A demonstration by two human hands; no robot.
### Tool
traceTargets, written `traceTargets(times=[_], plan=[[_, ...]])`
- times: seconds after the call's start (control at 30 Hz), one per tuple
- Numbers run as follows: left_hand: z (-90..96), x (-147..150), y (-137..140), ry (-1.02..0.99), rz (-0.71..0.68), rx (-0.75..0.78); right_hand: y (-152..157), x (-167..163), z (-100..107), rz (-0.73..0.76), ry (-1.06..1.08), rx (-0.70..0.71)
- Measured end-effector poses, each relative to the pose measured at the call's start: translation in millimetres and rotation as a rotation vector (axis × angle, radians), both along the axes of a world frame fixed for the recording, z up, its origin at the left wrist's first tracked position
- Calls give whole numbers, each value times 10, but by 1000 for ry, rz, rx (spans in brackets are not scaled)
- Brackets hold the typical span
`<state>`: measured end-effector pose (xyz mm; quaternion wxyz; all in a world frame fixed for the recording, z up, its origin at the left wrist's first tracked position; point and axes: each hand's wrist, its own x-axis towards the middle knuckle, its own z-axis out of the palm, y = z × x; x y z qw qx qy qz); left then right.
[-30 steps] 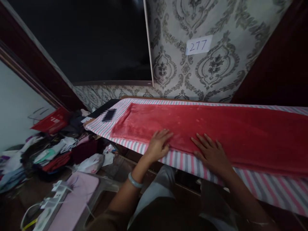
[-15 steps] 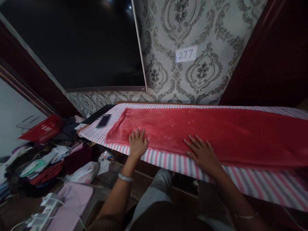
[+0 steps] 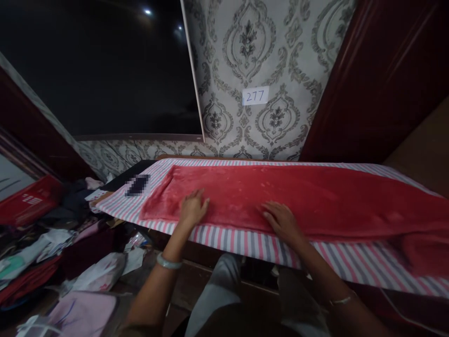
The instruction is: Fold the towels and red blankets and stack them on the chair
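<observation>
A long, folded piece of red plush fabric (image 3: 333,201) lies stretched out on a pink, grey and white striped cloth (image 3: 228,238) that covers a long surface. My left hand (image 3: 192,208) rests on the fabric near its left end, palm down, with the thumb apart from the fingers. Farther right, my right hand (image 3: 282,222) touches the near part of the red fabric, fingers extended and slightly bent. Neither hand holds anything. At the right end, part of the fabric bunches and hangs toward the near edge.
A blurred-out dark rectangle (image 3: 137,185) lies on the striped cloth's left end. Behind are a large black screen (image 3: 105,70) and a paper marked 277 (image 3: 255,96) on the patterned wall. Clothes and bags, including a white plastic bag (image 3: 100,274), are heaped at lower left.
The head view has shifted, so the scene sits lower and farther left. My hands stay on the red fabric; their spread fingers have drawn closer together. More of the bunched right end shows.
</observation>
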<state>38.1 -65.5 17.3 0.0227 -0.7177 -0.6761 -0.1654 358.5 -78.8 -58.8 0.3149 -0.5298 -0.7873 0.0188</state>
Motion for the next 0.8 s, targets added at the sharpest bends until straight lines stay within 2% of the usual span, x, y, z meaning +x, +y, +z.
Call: traceTargets(times=[0.1, 0.2, 0.3, 0.37, 0.53, 0.8], plan=[[77, 302, 263, 15, -104, -69, 168, -192, 261, -19, -47, 38], [-27, 432, 405, 78, -104, -138, 279, -350, 362, -102, -175, -8], [-229, 380, 428, 143, -63, -145, 296, -384, 257, -158, -307, -153], [-337, 329, 421, 164, -52, -119, 280, -358, 159, -168, -344, -199], [-392, 317, 387, 140, -44, -84, 258, -288, 53, -170, -370, -186], [-409, 331, 342, 38, -81, -139, 354, -197, -170, -152, -378, -95]])
